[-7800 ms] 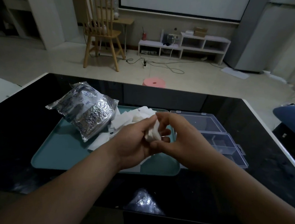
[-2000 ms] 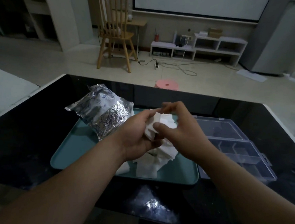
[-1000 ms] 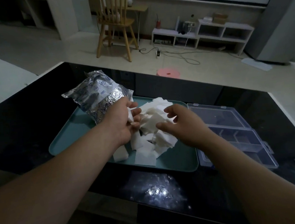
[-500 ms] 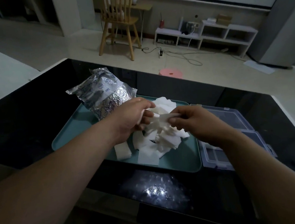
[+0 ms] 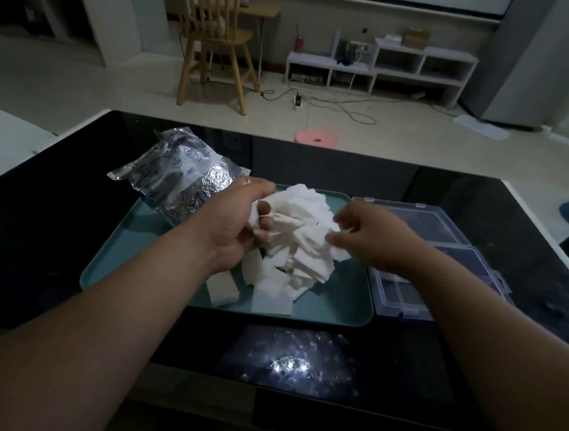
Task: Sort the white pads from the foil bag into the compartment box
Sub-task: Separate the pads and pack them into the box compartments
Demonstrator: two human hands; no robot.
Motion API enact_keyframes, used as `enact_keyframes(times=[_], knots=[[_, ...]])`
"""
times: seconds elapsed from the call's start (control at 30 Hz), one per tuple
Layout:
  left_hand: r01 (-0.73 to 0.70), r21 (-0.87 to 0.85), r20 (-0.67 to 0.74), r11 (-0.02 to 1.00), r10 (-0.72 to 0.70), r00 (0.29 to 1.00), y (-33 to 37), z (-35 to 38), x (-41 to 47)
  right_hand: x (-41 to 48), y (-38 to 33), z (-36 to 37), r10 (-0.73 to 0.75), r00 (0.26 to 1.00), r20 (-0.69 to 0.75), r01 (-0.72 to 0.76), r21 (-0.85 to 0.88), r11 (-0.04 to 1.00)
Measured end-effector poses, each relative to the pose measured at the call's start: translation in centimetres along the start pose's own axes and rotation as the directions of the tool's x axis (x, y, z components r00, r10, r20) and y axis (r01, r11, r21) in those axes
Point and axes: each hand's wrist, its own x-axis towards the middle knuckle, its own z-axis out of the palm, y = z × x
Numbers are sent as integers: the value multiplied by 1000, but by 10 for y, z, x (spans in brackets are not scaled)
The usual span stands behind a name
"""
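The right hand (image 5: 371, 238) has drawn away from the left hand (image 5: 236, 230), likely peeling one pad loose. The left grip curls round a wad over the white pads (image 5: 300, 251) heaped on the tray (image 5: 115, 264) by the foil bag (image 5: 184, 186). Blur hides whether the right grip pinches anything; its forearm covers part of the compartment box (image 5: 439, 226).

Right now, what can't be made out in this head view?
All in the head view:
- compartment box: the right forearm covers much of it; contents unclear.
- right hand: fingertips blurred; grip on the white pads uncertain.
- foil bag: near end hidden behind the left hand; most print too small.
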Motion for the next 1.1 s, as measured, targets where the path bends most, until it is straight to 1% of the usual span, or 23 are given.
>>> enact_keyframes(times=[0.03,0.07,0.1,0.2,0.3,0.43,0.53,0.63,0.77,0.83,0.9,0.97,1.03,1.07,1.1], knots=[[0,-3,-25,1000,0,1000,-1,1,1,-1,-1,6,-3,997,77,7,-46,999],[-1,-1,-39,1000,1,999,-2,1,2,-1,-3,10,-6,993,121,16,-84,996],[-4,4,-42,1000,4,999,-3,1,2,-1,-6,13,-14,991,135,29,-112,993],[-13,32,-39,999,14,999,-3,0,3,3,-10,20,-38,993,112,52,-128,990],[-14,79,-49,997,18,999,-5,-1,2,5,-8,20,-48,991,127,67,-144,987],[4,116,-51,993,2,999,-8,2,0,3,-3,16,-102,985,136,121,-139,983],[12,134,-44,991,-6,999,-9,7,-1,1,-3,14,-111,979,170,128,-94,987],[23,154,-53,988,-15,998,-11,9,-3,2,-6,18,-99,986,138,113,-101,988],[26,167,-57,986,-17,998,-12,11,-5,7,-11,25,-80,996,49,89,-211,973],[25,187,-61,982,-14,998,-13,12,-6,8,-12,24,-81,997,13,81,-233,969],[27,198,-60,980,-16,998,-14,13,-6,9,-11,19,-84,994,-68,71,-179,981],[32,193,-46,981,-24,999,-13,15,-8,6,-11,10,-61,977,-204,52,-48,997],[31,182,-16,983,-28,999,-13,19,-9,1,-14,-2,23,950,-311,37,186,982],[22,184,6,983,-23,1000,-13,22,-9,-4,-17,-7,85,946,-313,27,335,942],[7,196,24,981,-12,1000,-14,24,-10,-8,-21,-10,142,951,-274,11,491,871]])
